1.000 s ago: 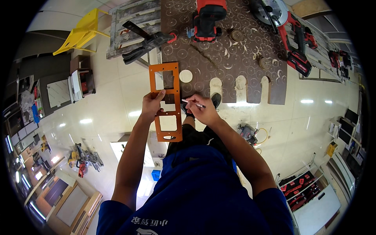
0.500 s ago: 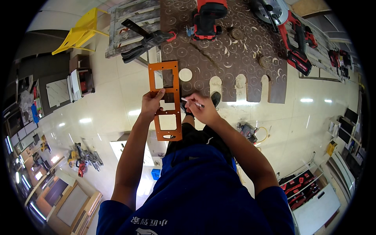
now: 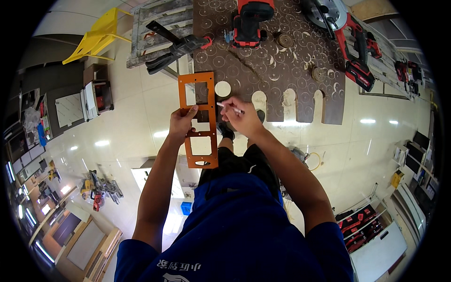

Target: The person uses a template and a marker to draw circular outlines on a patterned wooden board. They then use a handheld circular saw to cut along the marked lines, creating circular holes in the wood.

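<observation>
An orange template plate [image 3: 209, 126] with several cut-out windows lies partly over the left edge of a brown board [image 3: 277, 66]. My left hand [image 3: 183, 123] grips the plate's left edge, thumb on top and fingers beneath. Just right of the plate, my right hand [image 3: 242, 116] pinches a slim white pen [image 3: 231, 108], its tip pointing toward the plate's right edge. Whether the tip touches anything I cannot tell. The board is marked with many circles, and a round hole and several rounded slots are cut along its near edge.
On the board stands a red and black power tool [image 3: 253, 23]; a clamp [image 3: 176, 49] sits at its left edge. A circular saw [image 3: 350, 42] rests at the far right. Round wooden discs [image 3: 283, 40] and shavings lie about. A yellow chair [image 3: 96, 37] stands far left.
My right hand with the pen has moved slightly away from my body along the plate's right edge. My left hand and the plate have stayed nearly still.
</observation>
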`<state>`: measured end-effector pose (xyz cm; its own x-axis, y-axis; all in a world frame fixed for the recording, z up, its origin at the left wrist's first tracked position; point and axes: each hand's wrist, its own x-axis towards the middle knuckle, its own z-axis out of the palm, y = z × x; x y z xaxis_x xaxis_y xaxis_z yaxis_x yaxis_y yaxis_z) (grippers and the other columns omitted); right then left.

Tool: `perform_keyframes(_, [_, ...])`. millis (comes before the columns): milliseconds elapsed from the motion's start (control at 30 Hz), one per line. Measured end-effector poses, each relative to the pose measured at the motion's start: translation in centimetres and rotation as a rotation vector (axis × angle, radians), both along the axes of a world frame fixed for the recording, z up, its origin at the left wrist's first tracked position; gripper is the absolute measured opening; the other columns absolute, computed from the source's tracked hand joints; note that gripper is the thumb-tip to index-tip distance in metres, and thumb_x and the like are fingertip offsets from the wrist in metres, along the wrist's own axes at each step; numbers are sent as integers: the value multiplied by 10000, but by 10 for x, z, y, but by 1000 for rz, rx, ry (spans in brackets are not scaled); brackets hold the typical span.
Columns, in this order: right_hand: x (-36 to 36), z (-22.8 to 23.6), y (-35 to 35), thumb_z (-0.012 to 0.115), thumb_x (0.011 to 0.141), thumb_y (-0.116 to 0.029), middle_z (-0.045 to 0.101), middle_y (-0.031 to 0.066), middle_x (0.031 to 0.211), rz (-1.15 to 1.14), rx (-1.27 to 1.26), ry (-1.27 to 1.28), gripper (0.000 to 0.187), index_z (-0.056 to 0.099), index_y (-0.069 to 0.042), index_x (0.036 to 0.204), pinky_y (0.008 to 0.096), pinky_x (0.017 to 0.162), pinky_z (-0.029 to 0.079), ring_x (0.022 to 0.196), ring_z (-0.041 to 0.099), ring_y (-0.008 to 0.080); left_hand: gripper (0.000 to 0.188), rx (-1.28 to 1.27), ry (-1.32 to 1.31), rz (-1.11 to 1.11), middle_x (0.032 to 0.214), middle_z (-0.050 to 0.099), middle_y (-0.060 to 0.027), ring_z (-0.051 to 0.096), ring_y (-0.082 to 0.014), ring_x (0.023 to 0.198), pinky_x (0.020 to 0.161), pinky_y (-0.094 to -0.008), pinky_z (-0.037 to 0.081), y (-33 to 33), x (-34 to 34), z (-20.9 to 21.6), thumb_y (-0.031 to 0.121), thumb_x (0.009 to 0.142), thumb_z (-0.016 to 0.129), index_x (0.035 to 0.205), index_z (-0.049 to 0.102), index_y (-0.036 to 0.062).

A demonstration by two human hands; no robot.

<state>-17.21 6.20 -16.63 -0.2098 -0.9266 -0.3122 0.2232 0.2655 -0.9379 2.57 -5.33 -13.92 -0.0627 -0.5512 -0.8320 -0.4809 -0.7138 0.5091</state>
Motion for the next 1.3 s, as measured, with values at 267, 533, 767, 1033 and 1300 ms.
perform_keyframes(267, [13,2,28,589,993,-89,708,91,813,49,-58,96,144,626,42,1039,264,664,574,733,706,117,451,-32,3,-9,616,489,13,520,-103,464,434,-284,559,2,-2,6,458,909,753,941,624,27])
perform_keyframes(533, [-6,6,-12,572,1018,-108,699,76,863,45,-25,77,163,622,38,1068,237,656,565,743,689,102,452,-29,-3,-6,610,479,9,516,-109,466,420,-279,524,1,1,-3,447,906,762,986,642,19])
perform_keyframes(767, [19,7,40,610,940,-85,701,117,755,99,-54,228,103,633,8,977,313,599,553,671,719,174,470,-17,31,9,642,498,4,519,-104,476,412,-270,524,2,-1,6,439,901,768,1014,647,-1])
perform_keyframes(1033, [-1,16,21,606,979,-67,674,65,744,206,119,24,111,655,28,948,260,622,562,674,663,95,508,-33,21,-31,702,527,-14,534,-108,496,449,-284,579,-1,4,-1,458,892,770,1027,645,-16])
perform_keyframes(1300, [-41,34,60,585,1024,-90,675,90,812,-166,37,-119,142,643,23,1089,262,618,509,662,602,102,452,-123,19,-86,852,701,-120,504,-99,470,426,-270,530,-12,44,16,394,968,688,1144,649,-21])
